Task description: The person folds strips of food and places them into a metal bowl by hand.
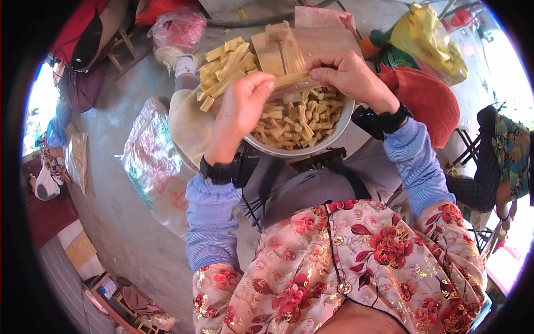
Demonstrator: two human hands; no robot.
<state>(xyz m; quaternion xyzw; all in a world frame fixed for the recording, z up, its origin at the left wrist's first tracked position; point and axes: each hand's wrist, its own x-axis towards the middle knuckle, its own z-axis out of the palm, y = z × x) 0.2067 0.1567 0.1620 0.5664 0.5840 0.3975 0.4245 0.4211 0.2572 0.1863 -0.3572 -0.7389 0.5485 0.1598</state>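
Note:
A long pale-yellow dried stick (286, 80) spans between both hands. My left hand (245, 106) grips its left end with closed fingers, and my right hand (347, 80) pinches the other end. Beneath them sits a wide metal basin (339, 123) holding several short cut yellow pieces (300, 119). Longer yellow sticks (228, 64) are heaped at the upper left of the basin, beside a wooden board (275, 47) with a narrow dark slot or bar along it.
A crinkled plastic sheet (150, 150) lies at left on the concrete floor (111, 217). A red cushion (434, 106), yellow bag (425, 42) and pink bag (178, 30) surround me. Another person (506, 161) sits at far right. Bags and a stool (117, 53) stand at upper left.

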